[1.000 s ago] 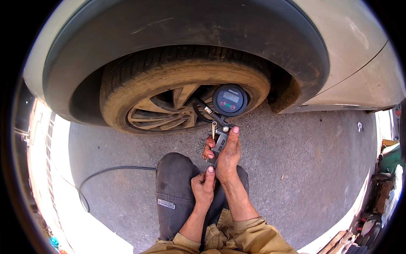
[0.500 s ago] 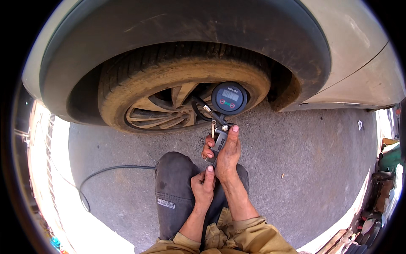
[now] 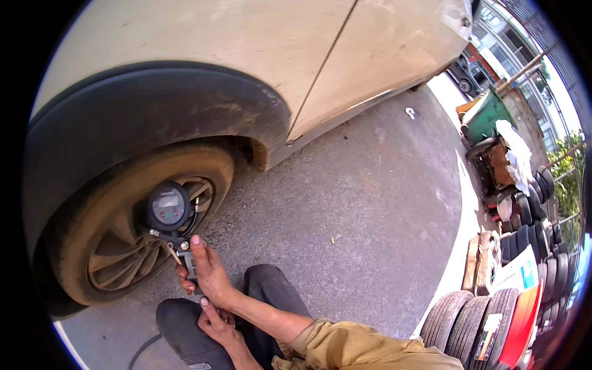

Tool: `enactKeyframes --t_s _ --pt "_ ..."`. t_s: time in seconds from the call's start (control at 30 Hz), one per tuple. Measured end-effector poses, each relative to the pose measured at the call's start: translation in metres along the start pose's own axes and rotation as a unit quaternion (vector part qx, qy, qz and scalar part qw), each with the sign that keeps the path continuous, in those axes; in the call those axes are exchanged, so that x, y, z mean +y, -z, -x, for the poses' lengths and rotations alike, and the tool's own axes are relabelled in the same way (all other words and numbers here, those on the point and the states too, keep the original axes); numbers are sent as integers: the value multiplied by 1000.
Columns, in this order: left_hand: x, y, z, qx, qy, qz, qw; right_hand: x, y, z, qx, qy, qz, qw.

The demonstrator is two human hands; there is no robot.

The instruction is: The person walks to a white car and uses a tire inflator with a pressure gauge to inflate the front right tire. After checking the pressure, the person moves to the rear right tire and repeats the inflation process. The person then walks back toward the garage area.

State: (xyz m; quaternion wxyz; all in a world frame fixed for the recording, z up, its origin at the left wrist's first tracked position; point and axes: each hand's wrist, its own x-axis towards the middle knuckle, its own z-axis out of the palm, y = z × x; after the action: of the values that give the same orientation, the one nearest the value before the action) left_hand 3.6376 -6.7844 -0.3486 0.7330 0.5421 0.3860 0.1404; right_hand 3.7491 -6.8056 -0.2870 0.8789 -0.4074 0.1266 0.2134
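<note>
My right hand [image 3: 214,279] is closed round the grey handle of a tyre inflator [image 3: 189,265], its thumb lying along the top. The inflator's round dark gauge [image 3: 168,206], with a small screen and two buttons, stands beyond the hand, before the car wheel [image 3: 132,262]. A short black hose [image 3: 195,216] loops beside the gauge; its far end at the wheel is not clear. Just under the handle's lower end, my left hand [image 3: 217,325] has its fingers curled, thumb up; what is inside them is hidden. The tyre [image 3: 77,246] is coated in brown dust.
A pale car body [image 3: 203,37] with a dark wheel arch [image 3: 142,105] rises ahead. My bent knees [image 3: 271,287] are beneath my arms. Dark hose [image 3: 145,350] lies at lower left. Several tyres [image 3: 447,317], a red panel [image 3: 524,327] and a green bin [image 3: 490,117] stand right.
My view has swung right, so the wheel and hands sit further left and the stacked tyres show. Both hands keep their places at the inflator.
</note>
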Motion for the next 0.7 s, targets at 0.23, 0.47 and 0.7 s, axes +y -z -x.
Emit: enactKeyframes --t_s 0.23,0.47,0.7 --pt "0 -12 15 36 -10 -30 999 -1 14 9 2 29 -13 1000" --pt "-1 6 -3 7 -10 -34 999 10 5 -1 -9 27 -14 1000" --pt "7 -2 3 2 -14 -29 999 7 3 2 -7 34 -24 999"
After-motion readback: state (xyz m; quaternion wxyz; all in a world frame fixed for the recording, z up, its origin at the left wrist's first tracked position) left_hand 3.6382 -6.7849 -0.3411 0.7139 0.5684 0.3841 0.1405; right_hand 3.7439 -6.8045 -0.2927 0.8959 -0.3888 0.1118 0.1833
